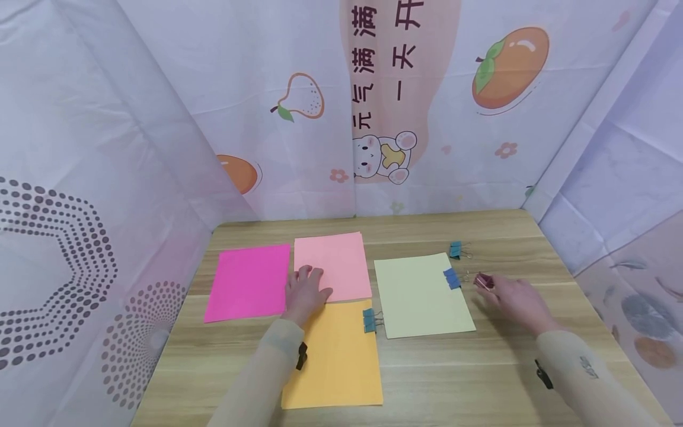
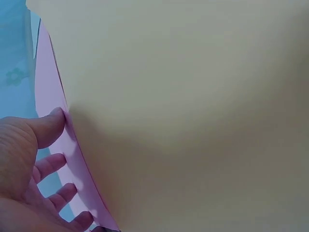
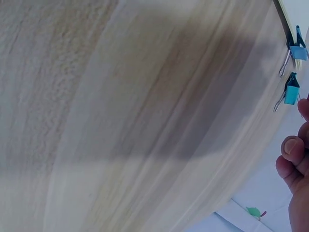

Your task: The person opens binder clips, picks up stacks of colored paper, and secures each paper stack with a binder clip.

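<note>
I'm watching the right hand pinch the red clip in its fingers, just right of the blue clip on the green paper; a teal clip lies just beyond on the worktop; over on my left, the left hand rests, fingers spread, on the pink paper, beside the magenta paper.
</note>
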